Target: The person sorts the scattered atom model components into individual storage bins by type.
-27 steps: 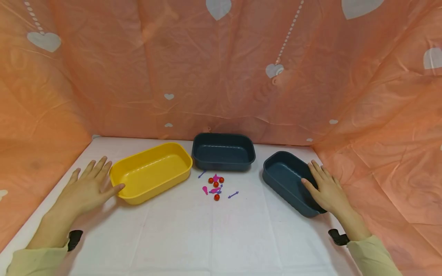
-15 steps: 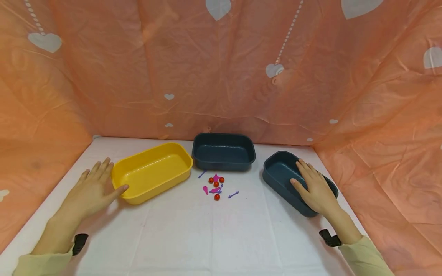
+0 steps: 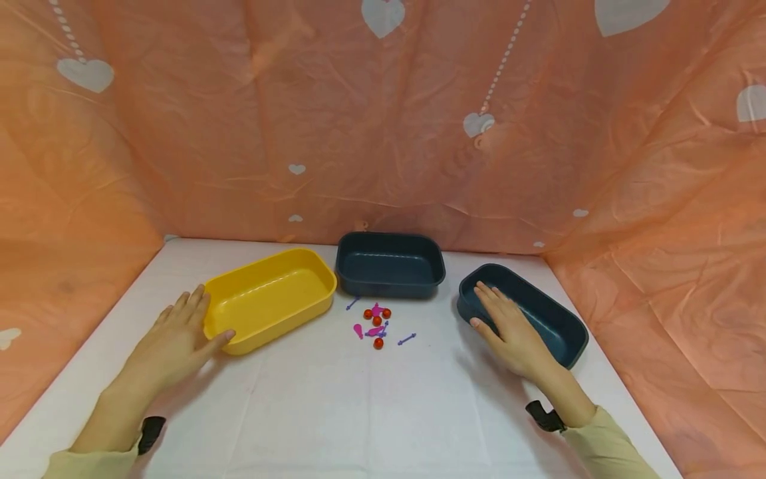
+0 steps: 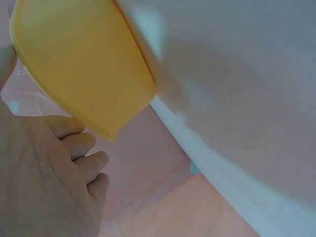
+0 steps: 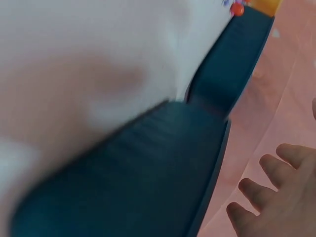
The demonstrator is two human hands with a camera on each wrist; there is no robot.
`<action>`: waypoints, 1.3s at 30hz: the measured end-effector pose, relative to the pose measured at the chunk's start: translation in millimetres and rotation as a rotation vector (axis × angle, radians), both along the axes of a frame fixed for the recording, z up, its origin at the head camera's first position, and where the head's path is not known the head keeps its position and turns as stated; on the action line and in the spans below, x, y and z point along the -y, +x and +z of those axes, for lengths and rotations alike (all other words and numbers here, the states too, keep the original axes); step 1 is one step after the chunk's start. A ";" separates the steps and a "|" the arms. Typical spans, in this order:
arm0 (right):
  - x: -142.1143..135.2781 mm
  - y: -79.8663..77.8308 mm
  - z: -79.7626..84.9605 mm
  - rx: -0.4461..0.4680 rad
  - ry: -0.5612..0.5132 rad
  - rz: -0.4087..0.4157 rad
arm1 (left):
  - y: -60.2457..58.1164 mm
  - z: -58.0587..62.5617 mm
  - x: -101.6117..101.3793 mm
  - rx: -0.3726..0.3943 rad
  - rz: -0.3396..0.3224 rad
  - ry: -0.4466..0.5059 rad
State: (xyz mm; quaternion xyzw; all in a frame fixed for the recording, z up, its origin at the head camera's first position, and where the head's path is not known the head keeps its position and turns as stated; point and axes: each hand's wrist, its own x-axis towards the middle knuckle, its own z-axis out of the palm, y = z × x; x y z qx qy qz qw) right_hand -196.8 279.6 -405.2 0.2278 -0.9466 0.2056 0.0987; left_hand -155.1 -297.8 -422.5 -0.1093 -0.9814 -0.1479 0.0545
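Orange cloth (image 3: 383,146) printed with pale hearts hangs behind and beside a white-covered surface (image 3: 335,412). Three trays stand on it: one yellow tray (image 3: 275,293) toward the left edge, one dark blue tray (image 3: 390,267) at the middle of the far edge, and a second dark blue tray (image 3: 546,307) toward the right edge. Just on the near side of the dark blue tray at the far edge lie four red balls (image 3: 378,343), three pink pieces (image 3: 358,330) and what look like four purple rods (image 3: 407,338), some of them overlapping. Both hands are well apart, fingers straight. The left hand (image 3: 170,349) is at the left end of the yellow tray; whether it touches the rim I cannot tell. The right hand (image 3: 513,338) is over the near left side of the second dark blue tray, contact likewise unclear. Since half a second ago, the right hand has shifted left across its tray and the left hand slightly rightward; the small pieces lie as they did.
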 end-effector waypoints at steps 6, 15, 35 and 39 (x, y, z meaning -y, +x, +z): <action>23.6 -1.7 -11.6 0.014 -0.006 0.082 | 3.8 -6.0 -3.8 0.022 0.017 0.009; 59.9 -1.9 -24.2 0.076 0.003 0.191 | 6.5 -7.5 -9.2 0.027 0.033 0.026; 111.5 -12.2 -26.5 0.231 0.091 0.417 | 10.9 -6.1 -11.3 0.022 0.046 0.076; 116.3 -16.6 -28.7 0.224 0.092 0.447 | 10.9 -6.8 -11.5 0.022 0.044 0.092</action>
